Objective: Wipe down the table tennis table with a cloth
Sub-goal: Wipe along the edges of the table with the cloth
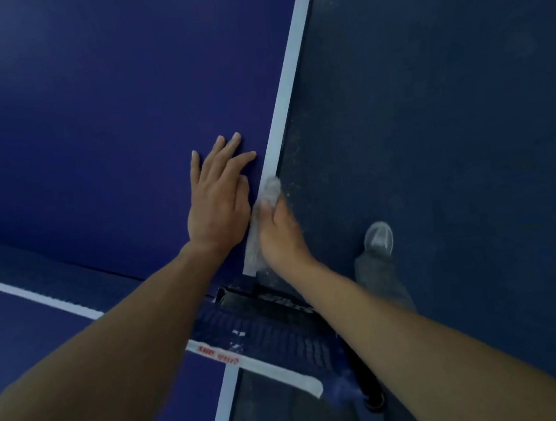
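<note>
Both of your hands are at the side edge of the dark blue table tennis table (pixel 104 108), just beyond the net. Your left hand (pixel 217 199) lies flat on the blue surface, fingers straight and slightly spread, fingertips pointing towards the pale white edge line (pixel 292 64). Your right hand (pixel 281 234) sits just beside it, on that line. It grips the crumpled grey-white cloth (pixel 269 189), fingers curled over it and down past the table's rim. The cloth is pressed onto the edge line, a bunched end sticking out ahead of your fingers and a strip showing between the two hands.

Nearer to you, the dark blue mesh net (pixel 282 333) crosses under your forearms. Its white top band (pixel 269 369) carries small red lettering, too blurred to read. A black net clamp (pixel 366 382) hangs at the table's side.

Right of the table lies the dark, speckled blue-grey floor (pixel 447 106), with your grey shoe (pixel 379 237) and grey trouser leg (pixel 380 278) on it.
</note>
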